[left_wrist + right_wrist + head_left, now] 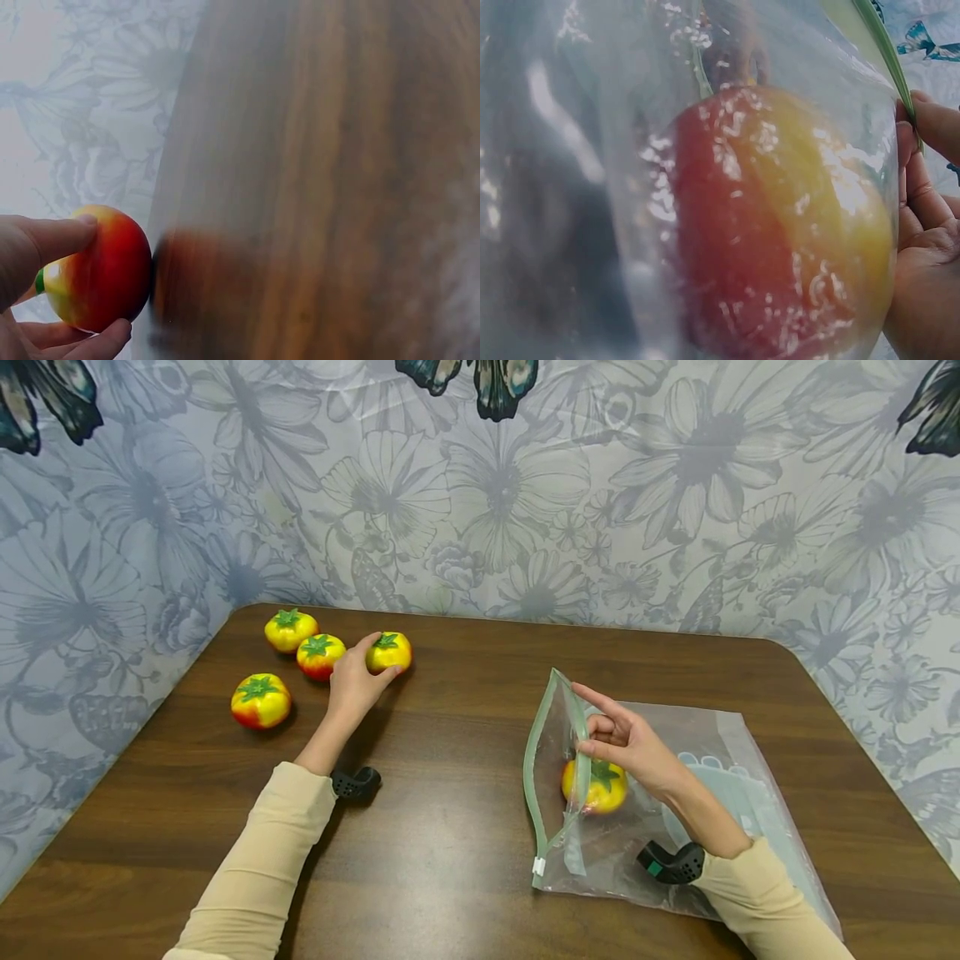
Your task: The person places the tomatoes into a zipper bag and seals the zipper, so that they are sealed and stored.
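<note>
My left hand (pixel 356 683) grips a yellow-and-red tomato (pixel 393 653) with a green leafy top, at the back left of the table. In the left wrist view, thumb and fingers curl round this tomato (pixel 112 277), which sits by the wooden surface. My right hand (pixel 628 745) pinches the green-edged rim of a clear zip bag (pixel 645 860) and holds its mouth apart. Inside the bag, near the opening, lies another tomato (pixel 606 789). Through the plastic, the right wrist view shows that tomato (pixel 780 225) close up, with the fingers (pixel 930 187) at the bag's edge.
Three more tomatoes stand at the left: one at the back (pixel 290 630), one beside my left hand (pixel 318 657), and one nearer (pixel 260 701). A white slider (pixel 538 866) sits at the bag's near corner. Flowered wallpaper (pixel 525 527) rises behind the brown table (pixel 450 860).
</note>
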### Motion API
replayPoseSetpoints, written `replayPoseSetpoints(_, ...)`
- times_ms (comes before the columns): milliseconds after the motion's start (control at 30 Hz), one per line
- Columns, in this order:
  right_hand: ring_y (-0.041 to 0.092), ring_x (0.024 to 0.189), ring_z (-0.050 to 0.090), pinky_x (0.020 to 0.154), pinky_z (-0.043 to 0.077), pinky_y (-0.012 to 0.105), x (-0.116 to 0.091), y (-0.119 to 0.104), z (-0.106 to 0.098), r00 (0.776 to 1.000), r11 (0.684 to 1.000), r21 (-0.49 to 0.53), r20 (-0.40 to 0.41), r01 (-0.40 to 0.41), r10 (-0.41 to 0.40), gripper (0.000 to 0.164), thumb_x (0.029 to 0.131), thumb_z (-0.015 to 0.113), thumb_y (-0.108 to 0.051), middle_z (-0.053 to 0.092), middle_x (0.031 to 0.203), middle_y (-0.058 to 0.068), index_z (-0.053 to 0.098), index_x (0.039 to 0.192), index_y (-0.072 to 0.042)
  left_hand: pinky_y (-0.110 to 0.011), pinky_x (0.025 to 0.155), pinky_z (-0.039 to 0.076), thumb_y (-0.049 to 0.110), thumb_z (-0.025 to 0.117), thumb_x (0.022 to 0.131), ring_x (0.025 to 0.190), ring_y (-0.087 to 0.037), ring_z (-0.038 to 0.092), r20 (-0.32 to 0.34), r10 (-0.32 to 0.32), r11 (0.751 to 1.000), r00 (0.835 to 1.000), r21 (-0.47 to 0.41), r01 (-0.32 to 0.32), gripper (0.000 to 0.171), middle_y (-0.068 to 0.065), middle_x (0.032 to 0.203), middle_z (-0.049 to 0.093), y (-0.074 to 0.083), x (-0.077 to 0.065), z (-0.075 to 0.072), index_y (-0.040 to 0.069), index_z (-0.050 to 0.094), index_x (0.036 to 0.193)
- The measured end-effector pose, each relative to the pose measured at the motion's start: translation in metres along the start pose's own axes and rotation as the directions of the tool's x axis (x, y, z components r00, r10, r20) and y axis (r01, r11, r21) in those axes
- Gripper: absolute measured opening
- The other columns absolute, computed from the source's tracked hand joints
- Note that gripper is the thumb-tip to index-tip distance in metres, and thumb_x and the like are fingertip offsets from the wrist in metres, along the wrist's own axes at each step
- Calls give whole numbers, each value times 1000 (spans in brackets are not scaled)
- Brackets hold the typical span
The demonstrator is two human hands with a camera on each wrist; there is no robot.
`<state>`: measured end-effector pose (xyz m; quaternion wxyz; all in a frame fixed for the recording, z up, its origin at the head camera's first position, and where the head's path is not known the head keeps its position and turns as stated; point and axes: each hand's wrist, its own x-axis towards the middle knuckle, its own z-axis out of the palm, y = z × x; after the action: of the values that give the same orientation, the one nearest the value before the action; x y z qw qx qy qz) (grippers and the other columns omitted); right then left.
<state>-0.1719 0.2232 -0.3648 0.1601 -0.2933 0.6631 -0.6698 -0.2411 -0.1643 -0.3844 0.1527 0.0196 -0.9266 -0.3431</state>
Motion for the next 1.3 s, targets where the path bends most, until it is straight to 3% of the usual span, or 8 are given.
replayPoseSetpoints(433, 11, 75, 55, 70, 49, 23, 0, -1, 0, 1000, 1000, -8, 17, 7, -7, 63, 90, 56, 7, 56, 87, 2, 25, 145, 4, -46, 98, 36, 19, 75, 82, 115, -36, 48, 61, 47, 990, 997, -132, -39, 60, -19, 130, 52, 6, -19, -4, 5, 50, 134)
replayPoseSetpoints(700, 12, 75, 56, 72, 49, 23, 0, -2, -1, 1000, 999, -36, 2, -7, 7, 63, 90, 57, 6, 56, 87, 3, 25, 145, 3, -44, 91, 44, 14, 76, 80, 110, -32, 53, 97, 126, 971, 987, -217, -102, 60, -18, 130, 52, 23, -34, -5, 5, 50, 134)
replayPoseSetpoints(1133, 11, 77, 55, 71, 47, 23, 0, -3, -3, 1000, 999, -49, 4, -2, 2, 60, 91, 54, 7, 57, 88, 2, 26, 144, 6, -37, 81, 51, 11, 78, 77, 104, -30, 58, 229, 271, 910, 935, -378, -172, 61, -13, 129, 53, 68, -77, 4, 10, 53, 133)
replayPoseSetpoints(1300, 11, 78, 56, 71, 48, 22, 1, -3, -4, 1000, 999, -47, 8, -1, 2, 58, 91, 54, 7, 57, 88, 3, 27, 143, 7, -30, 77, 52, 9, 79, 76, 102, -29, 58, 271, 290, 881, 918, -450, -146, 62, -12, 129, 53, 82, -87, 5, 10, 53, 133)
